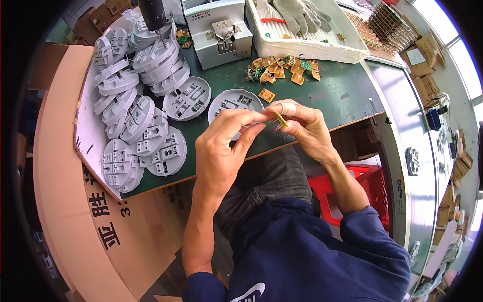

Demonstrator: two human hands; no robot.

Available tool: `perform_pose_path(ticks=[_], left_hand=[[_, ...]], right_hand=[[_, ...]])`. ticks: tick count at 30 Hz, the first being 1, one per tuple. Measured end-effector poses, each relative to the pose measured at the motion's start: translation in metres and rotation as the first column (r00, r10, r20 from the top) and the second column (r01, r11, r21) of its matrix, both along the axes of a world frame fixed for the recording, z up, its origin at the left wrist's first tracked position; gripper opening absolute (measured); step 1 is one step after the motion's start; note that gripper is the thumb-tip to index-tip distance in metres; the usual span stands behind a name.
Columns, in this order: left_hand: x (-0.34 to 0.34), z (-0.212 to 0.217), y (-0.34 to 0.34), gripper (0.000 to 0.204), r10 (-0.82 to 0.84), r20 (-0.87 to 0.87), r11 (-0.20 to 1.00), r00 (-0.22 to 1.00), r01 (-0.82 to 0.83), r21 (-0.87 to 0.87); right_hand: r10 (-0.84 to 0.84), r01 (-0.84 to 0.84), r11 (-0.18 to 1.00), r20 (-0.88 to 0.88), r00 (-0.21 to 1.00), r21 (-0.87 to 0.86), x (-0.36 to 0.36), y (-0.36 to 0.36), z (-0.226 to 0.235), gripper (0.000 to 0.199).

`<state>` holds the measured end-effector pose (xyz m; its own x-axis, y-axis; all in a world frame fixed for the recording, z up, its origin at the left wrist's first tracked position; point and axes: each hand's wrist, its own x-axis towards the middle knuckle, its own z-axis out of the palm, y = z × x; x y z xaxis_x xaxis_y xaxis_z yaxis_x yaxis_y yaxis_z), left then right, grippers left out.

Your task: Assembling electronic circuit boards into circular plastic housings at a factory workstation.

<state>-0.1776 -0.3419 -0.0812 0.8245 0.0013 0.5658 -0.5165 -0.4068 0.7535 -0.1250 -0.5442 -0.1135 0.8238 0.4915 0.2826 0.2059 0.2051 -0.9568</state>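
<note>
- Okay, the small circuit board [280,119] is held up in the air between both hands, near the front edge of the worktop [339,103].
- Right hand [307,126]: thumb and fingers pinch the board; white wrap on one finger.
- Left hand [219,148]: thumb and index spread, tips right by the board's left side. Can't tell from here if they touch it or grip a lead.
- Thin leads stick out of the board, red tip among them. Likely the weak point: grip by the edges, don't squeeze across the leads.
- Best to let the right hand steady, left fingers work lightly; tilt the lead side up for a clear look.
- Round white plate [235,98] lies just behind, partly covered by the left hand. Keep the wrist off its rim.
- Loose board [266,95] sits just beside the plate, heap of boards [275,69] farther back. Don't sweep them.
- Stacked plates [158,63] on the left lean; I'd keep that elbow in.
</note>
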Motion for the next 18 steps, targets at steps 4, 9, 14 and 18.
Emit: perform_pose_path(ticks=[4,9,14,18], left_hand=[[0.003,-0.009,-0.003,0.018,-0.016,-0.012,1.000,1.000,0.016,0.006],[0.001,-0.013,0.000,0.021,0.046,0.026,0.993,0.999,-0.048,0.110],[-0.002,-0.008,0.013,0.029,0.076,0.003,0.980,0.997,-0.075,0.183],[-0.002,-0.005,0.038,0.042,0.104,-0.060,0.925,0.993,-0.074,0.372]], right_hand=[[0.041,-0.038,0.997,-0.035,0.999,0.074,0.001,0.002,-0.003,0.045],[0.093,-0.089,0.991,-0.042,0.995,0.097,0.001,0.005,-0.004,0.036],[-0.019,0.022,0.998,0.041,0.999,-0.063,0.010,0.004,0.001,0.042],[-0.021,0.022,1.000,-0.080,0.997,0.014,0.027,0.000,0.008,0.042]])
